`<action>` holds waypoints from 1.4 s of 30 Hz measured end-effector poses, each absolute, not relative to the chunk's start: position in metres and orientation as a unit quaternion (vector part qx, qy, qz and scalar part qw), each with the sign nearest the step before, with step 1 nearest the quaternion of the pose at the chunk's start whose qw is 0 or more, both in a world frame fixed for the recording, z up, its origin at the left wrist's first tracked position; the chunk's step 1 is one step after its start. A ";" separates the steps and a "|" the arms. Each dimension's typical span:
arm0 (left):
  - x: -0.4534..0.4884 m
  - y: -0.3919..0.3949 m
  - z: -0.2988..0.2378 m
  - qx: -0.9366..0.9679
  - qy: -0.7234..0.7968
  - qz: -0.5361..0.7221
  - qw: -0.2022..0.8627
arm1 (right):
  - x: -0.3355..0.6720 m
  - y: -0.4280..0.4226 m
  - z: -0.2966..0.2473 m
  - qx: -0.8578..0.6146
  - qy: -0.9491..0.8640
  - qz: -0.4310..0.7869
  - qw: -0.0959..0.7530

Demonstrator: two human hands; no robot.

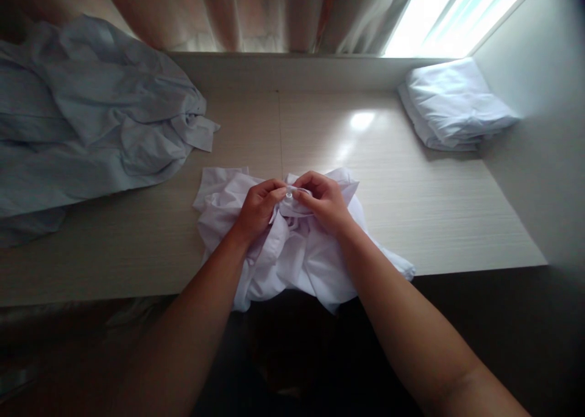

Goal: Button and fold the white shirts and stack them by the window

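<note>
Near the front edge of the desk point(457, 216), in the head view, the white garment point(297, 270) is laid crumpled, its lower folds draped over the edge. It may be judged light, soft and easily creased; hold is best taken at the gathered cloth beside the button point(289, 195). That cloth is pinched by the left hand point(261, 206) and right hand point(325, 202), thumbs on the near side, fingertips close together, forearms angled inward.

no readable text in the head view. no labels, brands, numbers or signs i can make out either.
</note>
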State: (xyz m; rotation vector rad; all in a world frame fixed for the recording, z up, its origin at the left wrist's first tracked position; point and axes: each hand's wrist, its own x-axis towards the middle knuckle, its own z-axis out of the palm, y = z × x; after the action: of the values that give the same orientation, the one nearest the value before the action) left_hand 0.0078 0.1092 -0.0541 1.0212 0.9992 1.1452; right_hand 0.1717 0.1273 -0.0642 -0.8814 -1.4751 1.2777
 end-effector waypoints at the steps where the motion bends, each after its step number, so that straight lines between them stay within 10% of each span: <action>1: 0.007 0.109 -0.054 0.444 0.432 0.493 0.611 | 0.172 0.128 -0.064 -0.362 -0.603 0.528 0.476; 14: -0.021 0.111 -0.045 0.577 0.412 0.322 0.628 | 0.189 0.134 -0.056 -0.356 -0.663 0.576 0.320; 42: -0.028 0.107 -0.046 0.598 0.391 0.338 0.613 | 0.186 0.130 -0.050 -0.291 -0.520 0.692 0.407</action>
State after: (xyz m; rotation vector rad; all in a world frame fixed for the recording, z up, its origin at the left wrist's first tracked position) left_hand -0.0278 0.1074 -0.0464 1.3782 0.9011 0.7789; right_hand 0.1862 0.1303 -0.0495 -0.7335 -1.3120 1.7450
